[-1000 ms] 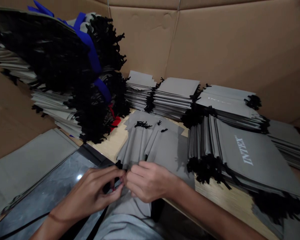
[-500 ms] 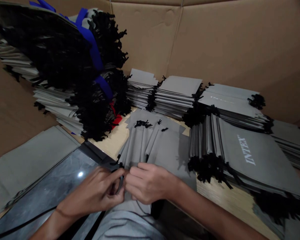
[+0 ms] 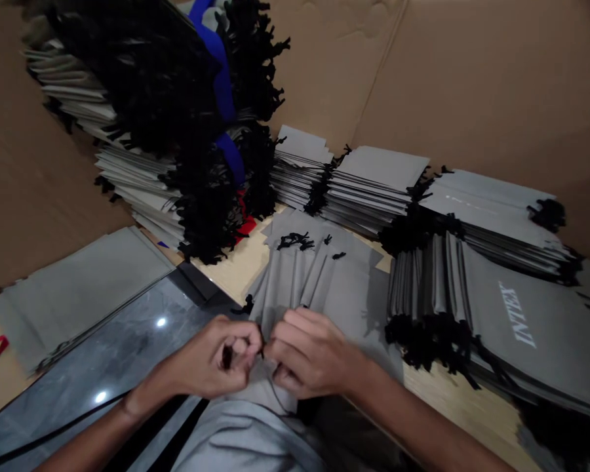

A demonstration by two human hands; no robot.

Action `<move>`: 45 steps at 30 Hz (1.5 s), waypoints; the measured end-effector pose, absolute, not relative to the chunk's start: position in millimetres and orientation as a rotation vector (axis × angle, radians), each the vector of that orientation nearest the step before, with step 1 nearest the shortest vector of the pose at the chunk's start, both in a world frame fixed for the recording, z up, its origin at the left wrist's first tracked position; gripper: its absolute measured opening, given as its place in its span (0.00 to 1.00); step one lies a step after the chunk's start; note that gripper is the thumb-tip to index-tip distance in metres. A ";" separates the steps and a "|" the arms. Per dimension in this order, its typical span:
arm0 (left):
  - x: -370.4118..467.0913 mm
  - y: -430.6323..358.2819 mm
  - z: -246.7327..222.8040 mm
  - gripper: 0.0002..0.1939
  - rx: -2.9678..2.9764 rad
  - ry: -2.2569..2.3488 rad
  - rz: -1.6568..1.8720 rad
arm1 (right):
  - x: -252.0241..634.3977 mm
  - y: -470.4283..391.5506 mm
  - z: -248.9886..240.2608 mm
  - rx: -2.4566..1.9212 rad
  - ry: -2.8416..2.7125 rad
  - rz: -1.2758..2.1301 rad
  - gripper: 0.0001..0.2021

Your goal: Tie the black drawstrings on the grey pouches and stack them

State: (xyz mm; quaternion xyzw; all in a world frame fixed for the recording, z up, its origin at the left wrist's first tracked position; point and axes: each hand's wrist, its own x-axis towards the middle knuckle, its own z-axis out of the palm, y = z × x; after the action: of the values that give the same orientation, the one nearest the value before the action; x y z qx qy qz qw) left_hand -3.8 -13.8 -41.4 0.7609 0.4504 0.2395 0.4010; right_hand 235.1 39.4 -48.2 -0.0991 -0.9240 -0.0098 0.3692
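Observation:
My left hand (image 3: pixel 223 357) and my right hand (image 3: pixel 307 354) are close together, low in the middle, with fingers curled in. A short dark bit of drawstring (image 3: pixel 263 349) shows between their fingertips, and both appear to pinch it. Most of it is hidden by the fingers. Grey fabric of a drawstring pouch (image 3: pixel 260 382) lies beneath the hands, above the lap. Just beyond them, several flat grey pouches (image 3: pixel 347 292) overlap, some with knotted black cords at the far end.
To the right are bundled grey pouches (image 3: pixel 491 301) printed INTEX. Neat pouch stacks (image 3: pixel 383 160) line the cardboard wall (image 3: pixel 482 78). A tall pile with black cords (image 3: pixel 142 85) and a blue strap (image 3: pixel 221 72) rises at left. More pouches (image 3: pixel 88 288) lie beside a glossy grey surface (image 3: pixel 142 341).
My view has turned left, so the piles appear farther right. My hands stay close together and closed, with a slightly wider gap between the fingertips.

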 end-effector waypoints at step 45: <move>2.9 -19.6 -35.0 0.17 2.515 1.184 1.129 | 230.7 41.5 -38.1 -0.406 -2.190 0.609 0.10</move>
State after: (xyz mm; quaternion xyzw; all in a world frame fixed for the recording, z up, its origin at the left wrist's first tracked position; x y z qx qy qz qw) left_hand 2.9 -19.6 -35.0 0.8361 0.3937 0.3753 0.0709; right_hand 230.7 41.5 -38.1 -0.1608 -0.8675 0.2411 0.4042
